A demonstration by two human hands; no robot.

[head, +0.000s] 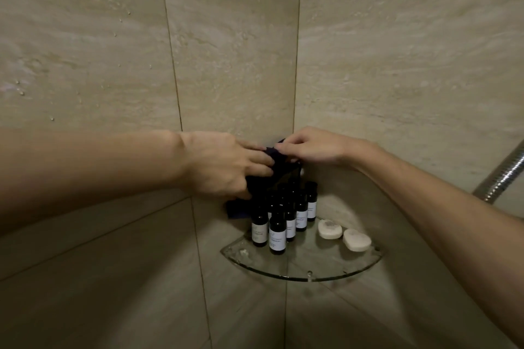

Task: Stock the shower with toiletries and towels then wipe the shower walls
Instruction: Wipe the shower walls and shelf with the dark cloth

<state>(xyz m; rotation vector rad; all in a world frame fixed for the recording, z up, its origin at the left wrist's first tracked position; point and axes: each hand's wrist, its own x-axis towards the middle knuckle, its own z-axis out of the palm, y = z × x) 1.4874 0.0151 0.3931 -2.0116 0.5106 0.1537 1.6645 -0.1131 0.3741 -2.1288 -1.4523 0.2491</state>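
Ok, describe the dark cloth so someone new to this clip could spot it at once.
Start at the corner where the tiled walls meet, above the glass shelf. The left hand and right hand hold a cloth there, above the small bottles. It is the only soft, unlabelled dark thing; the bottles carry white labels.

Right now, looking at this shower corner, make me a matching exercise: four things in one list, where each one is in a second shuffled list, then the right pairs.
Things:
1. dark cloth
2. small dark bottles
3. white soap bars
4. metal shower hose

Places:
A. lying on the right side of the glass shelf
B. at the right edge of the view
C. held in the wall corner by the left hand and right hand
D. standing on the left side of the glass shelf

Pairs: 1-C, 2-D, 3-A, 4-B
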